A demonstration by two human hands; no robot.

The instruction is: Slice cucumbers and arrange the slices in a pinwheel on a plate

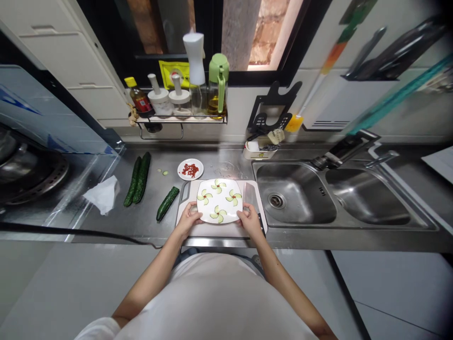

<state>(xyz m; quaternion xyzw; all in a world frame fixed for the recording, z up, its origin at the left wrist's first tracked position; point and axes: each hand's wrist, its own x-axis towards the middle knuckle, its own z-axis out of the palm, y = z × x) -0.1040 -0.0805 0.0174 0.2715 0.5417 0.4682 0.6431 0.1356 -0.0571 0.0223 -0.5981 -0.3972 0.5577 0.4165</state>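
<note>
A white square plate [219,206] is held over the cutting board [212,231] between both my hands. Cucumber slices lie on it in several pinwheel shapes with small red bits at their centres. My left hand [189,219] grips the plate's lower left edge, thumb on the rim. At the lower right edge, my right hand [250,219] grips it the same way. A knife [250,192] lies on the board's right side, partly hidden by my right hand. Behind the board, a small white plate [180,172] bears chopped red pieces. Left of the board is a cut cucumber [167,204].
Two whole cucumbers [142,178] and a crumpled white tissue [103,195] lie on the steel counter at left. A double sink [297,193] with a faucet [347,148] is on the right. Above the counter, a rack [182,120] holds bottles and jars.
</note>
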